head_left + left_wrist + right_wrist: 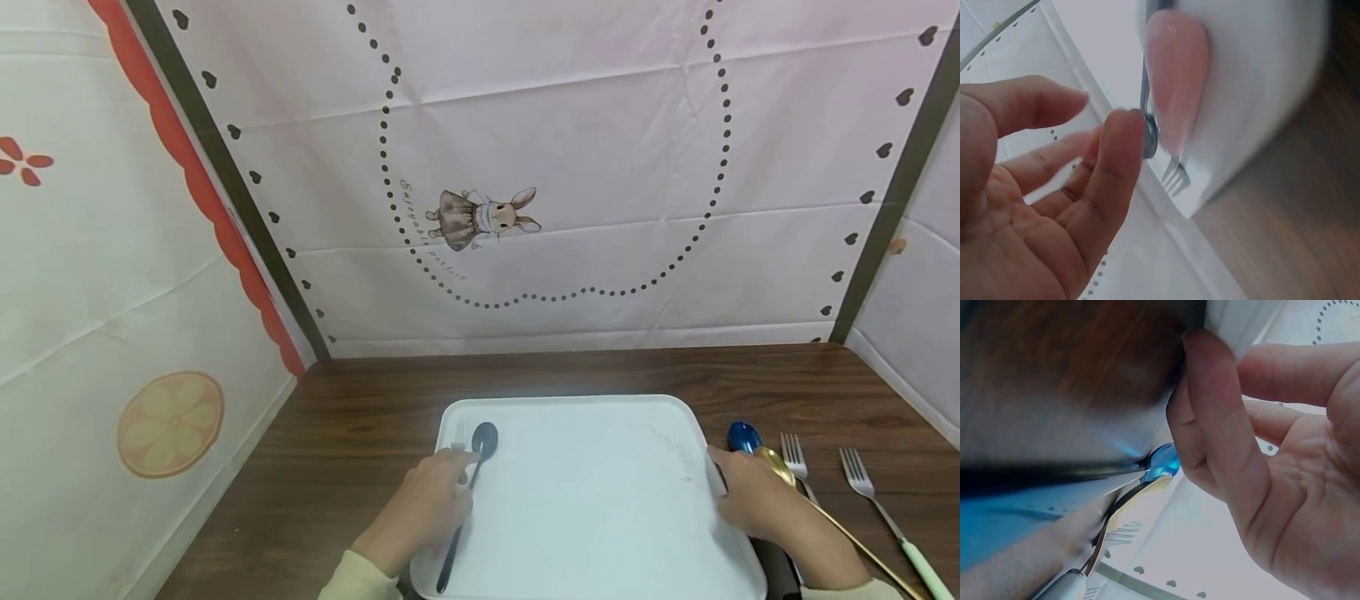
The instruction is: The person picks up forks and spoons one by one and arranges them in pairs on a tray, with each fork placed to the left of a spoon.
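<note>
A white tray (pixel 592 500) lies on the wooden table. My left hand (pixel 431 504) is over its left side, beside a dark spoon (pixel 486 442) and a fork (pixel 1177 178) with a pink handle (pixel 1177 75). The thumb stands apart from the fingers, and a fingertip (pixel 1124 122) is at the spoon. Part of the fork is hidden under this hand in the head view. At the tray's right edge, my right hand (pixel 757 496) holds the rim with bent fingers. The thumb tip is hidden behind a finger in the right wrist view.
Right of the tray lie a blue spoon (pixel 744 437), a gold spoon (pixel 777 465), a fork (pixel 793 457) and a green-handled fork (pixel 858 475). Printed cloth walls (pixel 600 167) enclose the wooden table (pixel 360 417) at the back and both sides.
</note>
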A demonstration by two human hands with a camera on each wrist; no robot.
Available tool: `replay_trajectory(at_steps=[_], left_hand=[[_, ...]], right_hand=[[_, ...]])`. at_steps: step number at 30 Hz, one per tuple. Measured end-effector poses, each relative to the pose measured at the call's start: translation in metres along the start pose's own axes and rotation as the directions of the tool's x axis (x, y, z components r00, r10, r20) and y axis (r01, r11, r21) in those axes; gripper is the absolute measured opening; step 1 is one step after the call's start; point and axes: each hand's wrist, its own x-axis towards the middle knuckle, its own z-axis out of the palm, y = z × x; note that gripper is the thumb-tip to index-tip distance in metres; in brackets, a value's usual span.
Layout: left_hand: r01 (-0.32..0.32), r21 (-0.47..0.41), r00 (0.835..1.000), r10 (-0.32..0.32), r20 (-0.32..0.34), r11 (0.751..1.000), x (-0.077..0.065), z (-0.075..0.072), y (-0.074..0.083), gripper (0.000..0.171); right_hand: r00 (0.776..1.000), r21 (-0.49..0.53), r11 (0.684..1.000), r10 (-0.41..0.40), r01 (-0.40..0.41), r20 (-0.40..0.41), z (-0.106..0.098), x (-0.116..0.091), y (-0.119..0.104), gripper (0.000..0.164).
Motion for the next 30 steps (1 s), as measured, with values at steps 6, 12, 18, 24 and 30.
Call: replay_trajectory(at_steps=[6,12,18,24,30], left_hand=[[-0.158,0.195,0.986,0.144,0.085,0.968,-0.015,-0.005,-0.009,0.046],[-0.230,0.198,0.951,0.177,0.253,0.953,-0.028,-0.005,-0.012,0.053],[-0.185,0.169,0.945,0.128,0.300,0.968,-0.030,-0.005,-0.010,0.060],[-0.199,0.171,0.948,0.145,0.284,0.965,-0.028,-0.003,-0.009,0.062],[-0.203,0.184,0.954,0.152,0.257,0.962,-0.024,0.000,-0.009,0.064]], right_hand=[[1.000,-0.002,1.000,-0.011,0.011,-0.002,-0.001,0.000,-0.001,0.062],[1.000,-0.013,1.000,-0.012,0.012,0.002,-0.002,0.000,-0.002,0.062],[1.000,-0.016,1.000,0.002,-0.002,0.014,-0.002,0.000,-0.001,0.062],[1.000,-0.010,1.000,0.007,-0.007,0.013,-0.001,-0.001,0.000,0.062],[1.000,-0.005,1.000,-0.001,0.001,0.005,-0.001,-0.001,-0.001,0.062]])
